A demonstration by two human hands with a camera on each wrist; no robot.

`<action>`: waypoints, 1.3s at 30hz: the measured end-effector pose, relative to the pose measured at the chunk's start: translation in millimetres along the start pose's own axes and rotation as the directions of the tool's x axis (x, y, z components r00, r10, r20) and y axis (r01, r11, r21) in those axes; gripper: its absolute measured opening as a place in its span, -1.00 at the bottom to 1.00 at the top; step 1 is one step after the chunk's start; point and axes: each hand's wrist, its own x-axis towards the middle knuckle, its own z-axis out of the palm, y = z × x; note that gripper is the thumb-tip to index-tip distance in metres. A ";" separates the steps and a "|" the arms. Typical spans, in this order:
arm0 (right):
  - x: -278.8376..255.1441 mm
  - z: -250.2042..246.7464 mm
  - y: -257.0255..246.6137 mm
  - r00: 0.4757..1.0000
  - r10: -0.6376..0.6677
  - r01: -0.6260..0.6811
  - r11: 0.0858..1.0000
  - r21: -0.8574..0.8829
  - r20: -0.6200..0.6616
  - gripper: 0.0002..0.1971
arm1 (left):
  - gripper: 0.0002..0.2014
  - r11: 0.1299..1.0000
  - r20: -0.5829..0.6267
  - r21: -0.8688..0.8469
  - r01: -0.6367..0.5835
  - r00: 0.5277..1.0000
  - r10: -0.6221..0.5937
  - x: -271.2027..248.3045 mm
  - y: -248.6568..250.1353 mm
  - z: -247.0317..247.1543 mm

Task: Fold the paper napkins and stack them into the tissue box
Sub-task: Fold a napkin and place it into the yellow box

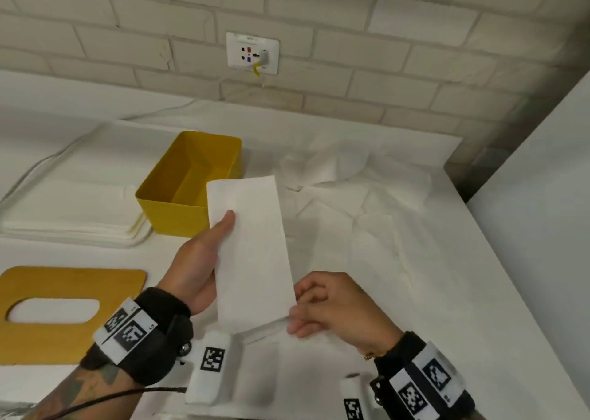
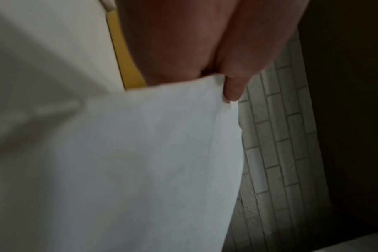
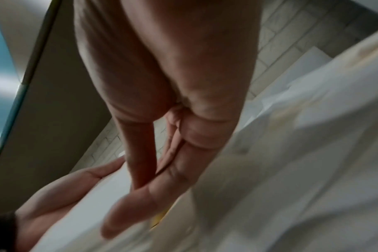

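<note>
One folded white paper napkin (image 1: 252,253) sits pinched in the left hand (image 1: 198,260); the right hand (image 1: 332,304) seemingly pinches its corner. The yellow tissue box (image 1: 178,210) looks empty; crumpled white napkins (image 1: 360,196) wait on the bench (image 1: 447,292).

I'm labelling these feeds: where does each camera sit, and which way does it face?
Head: worn on the head, looking down at the white folded paper napkin, yellow box, both hands.
Left wrist: looks along the left hand to that napkin.
Right wrist: looks along the right hand; left hand visible.
All three share the napkin.
</note>
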 end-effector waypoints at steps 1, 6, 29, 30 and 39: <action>-4.8 -9.4 -1.2 1.000 0.006 -0.007 0.999 -0.053 -0.015 -0.86 | -0.67 1.000 -0.002 0.004 -0.008 1.000 0.008 0.5 1.6 -4.7; -1.1 -73.5 -14.7 0.882 -0.012 -0.073 0.984 -0.162 -0.470 -0.79 | -0.65 1.000 -0.033 -0.017 0.003 0.999 -0.003 -0.9 0.8 -20.9; -26.2 -38.3 -108.4 0.798 -0.559 0.602 0.739 0.302 -0.225 -0.52 | -0.67 0.996 0.127 -0.023 0.083 0.989 -0.079 -1.4 -4.6 26.4; -23.8 -32.4 -108.9 0.804 -0.550 0.594 0.731 0.335 -0.225 -0.53 | -0.64 0.996 0.150 -0.019 0.090 0.985 -0.086 -0.7 -5.9 28.6; 26.5 -1.0 -47.5 0.906 -0.230 0.311 0.931 0.190 -0.356 -0.86 | -0.38 0.988 0.283 -0.039 0.151 0.950 -0.134 3.0 -13.8 33.8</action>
